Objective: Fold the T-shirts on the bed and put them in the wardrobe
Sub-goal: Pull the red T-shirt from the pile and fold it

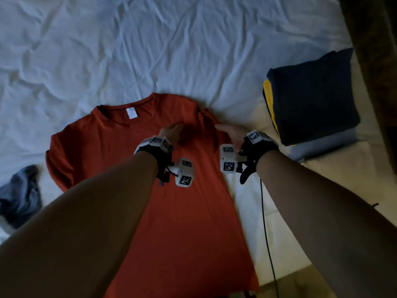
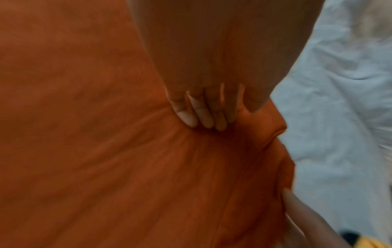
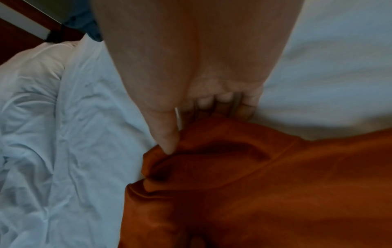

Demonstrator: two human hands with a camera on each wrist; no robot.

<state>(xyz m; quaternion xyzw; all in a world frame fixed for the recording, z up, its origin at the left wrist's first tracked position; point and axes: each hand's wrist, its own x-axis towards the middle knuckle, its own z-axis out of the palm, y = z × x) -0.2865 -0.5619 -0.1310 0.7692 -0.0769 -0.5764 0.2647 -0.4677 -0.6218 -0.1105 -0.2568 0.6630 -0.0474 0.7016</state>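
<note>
A red T-shirt (image 1: 176,211) lies spread flat, front down, on the bed (image 1: 150,44), collar away from the person and a white neck label showing; its hem runs toward the near edge of the head view. The bed carries a wrinkled white sheet.

Left hand (image 1: 171,133): rests on the upper part of the shirt, below the collar. In the left wrist view its fingers (image 2: 201,115) are straight and held together, the tips pressing into the fabric, from which creases radiate; the grip is released and encloses nothing.

Right hand (image 1: 231,133): sits at the shirt's right shoulder, where the sleeve is bunched. In the right wrist view the thumb (image 3: 165,134) presses down on a raised fold of red cloth while the other fingers curl at the edge of the fold, so the grip is grasping the shirt's sleeve fabric.

At the right side of the bed stands a stack of folded garments (image 1: 311,97), navy on top with a yellow layer showing at its left edge and a pale layer beneath. A crumpled blue-grey garment (image 1: 21,194) lies at the left, just beside the shirt's left sleeve. Both wrists bear black straps with white marker cubes, and a black cable (image 1: 266,233) hangs from the right one.
</note>
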